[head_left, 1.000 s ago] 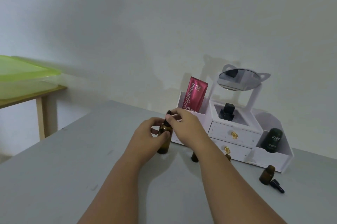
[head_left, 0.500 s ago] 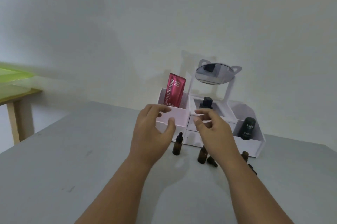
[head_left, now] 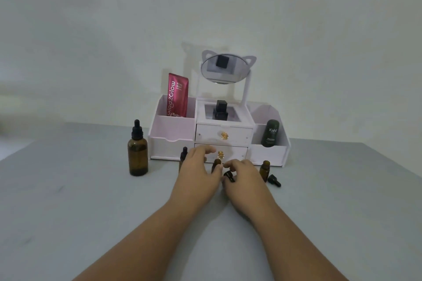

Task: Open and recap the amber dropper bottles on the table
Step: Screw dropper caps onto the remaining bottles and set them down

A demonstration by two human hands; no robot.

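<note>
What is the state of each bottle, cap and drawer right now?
large amber bottle: capped, upright.
left small bottle: capped, upright.
middle small bottle: uncapped, upright.
middle cap: off, at right hand fingers; grip unclear.
right small bottle: uncapped, upright.
right cap: off, lying on table.
upper drawer: closed.
lower drawer: closed.
left hand: open.

The light was dim, flat and cool, with grain throughout. Where the right hand (head_left: 245,174) pinched the black cap (head_left: 229,176), edges were muddy and the fingertips smeared, and the left hand (head_left: 198,171) just beside it was equally soft. Below the grip, both forearms laid faint grey shadows on the table (head_left: 68,212). Behind the grip, the mirror (head_left: 225,69) threw a pale shadow leftward on the wall (head_left: 319,18). Far left of the grip the picture blurred, and the table's back edge bent downward at both sides.
</note>
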